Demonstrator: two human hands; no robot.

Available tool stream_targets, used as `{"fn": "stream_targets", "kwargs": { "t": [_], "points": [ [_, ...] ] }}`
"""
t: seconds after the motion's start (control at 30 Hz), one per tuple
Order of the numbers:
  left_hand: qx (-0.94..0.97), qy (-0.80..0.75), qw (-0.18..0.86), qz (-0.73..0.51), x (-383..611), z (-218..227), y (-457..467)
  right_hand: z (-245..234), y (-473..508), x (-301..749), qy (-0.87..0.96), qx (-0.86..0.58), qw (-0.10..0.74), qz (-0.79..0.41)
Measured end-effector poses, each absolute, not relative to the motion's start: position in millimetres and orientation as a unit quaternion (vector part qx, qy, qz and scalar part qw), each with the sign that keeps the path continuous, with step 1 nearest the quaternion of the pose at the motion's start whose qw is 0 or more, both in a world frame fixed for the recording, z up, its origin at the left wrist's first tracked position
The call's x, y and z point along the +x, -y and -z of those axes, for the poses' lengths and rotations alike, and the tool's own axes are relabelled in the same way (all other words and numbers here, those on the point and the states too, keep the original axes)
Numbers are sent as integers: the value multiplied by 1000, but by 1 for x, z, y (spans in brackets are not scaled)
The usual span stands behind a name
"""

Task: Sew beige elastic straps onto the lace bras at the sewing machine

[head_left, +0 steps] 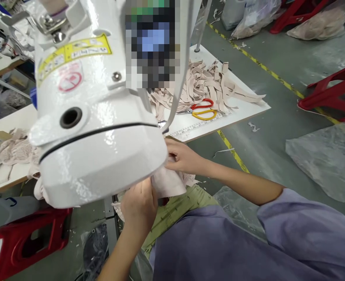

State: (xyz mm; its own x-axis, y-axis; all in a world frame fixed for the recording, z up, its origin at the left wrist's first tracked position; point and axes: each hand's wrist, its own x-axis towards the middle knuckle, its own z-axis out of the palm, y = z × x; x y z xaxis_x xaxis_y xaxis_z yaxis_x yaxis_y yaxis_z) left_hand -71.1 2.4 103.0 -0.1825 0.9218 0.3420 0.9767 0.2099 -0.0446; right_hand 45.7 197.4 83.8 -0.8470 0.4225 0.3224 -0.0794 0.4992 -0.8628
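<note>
A white sewing machine head (102, 164) fills the upper left of the head view and hides its needle area. Below its right end, a pale pink piece of fabric (168, 182) hangs between my hands. My left hand (140, 203) is closed at the fabric's left edge, its fingertips partly behind the machine head. With bent fingers, my right hand (184, 157) grips the fabric's upper right part beside the machine. A green patterned cloth (175, 212) lies over my lap under the fabric.
Beige fabric strips (201, 84) are heaped on the white table (248, 107), beside red-and-yellow-handled scissors (203, 110) and a printed ruler scale (201, 124). Pinkish ruffled fabric (18, 148) lies left. Red stools (29, 238) and plastic bags (327, 156) are around on the floor.
</note>
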Motion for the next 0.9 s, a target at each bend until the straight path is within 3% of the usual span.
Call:
{"fn": "stream_targets", "kwargs": {
  "t": [0.2,0.33,0.47,0.63,0.77,0.9],
  "points": [
    [-524,816,74,231,-78,-99,15,-75,-185,48,814,-150,269,-492],
    [-424,831,-93,349,-86,-107,20,-67,-178,59,807,-198,237,-502],
    [-401,791,-294,357,-100,-110,16,-69,-158,74,829,-217,181,-482],
    [-411,632,-530,387,-104,-95,23,-77,-112,94,810,-105,121,-564],
    [-351,662,-488,448,-102,-99,52,-70,-85,79,745,-79,95,-655],
    [-337,747,-411,400,-113,-113,84,-50,-65,33,537,-81,74,-836]
  ]
}}
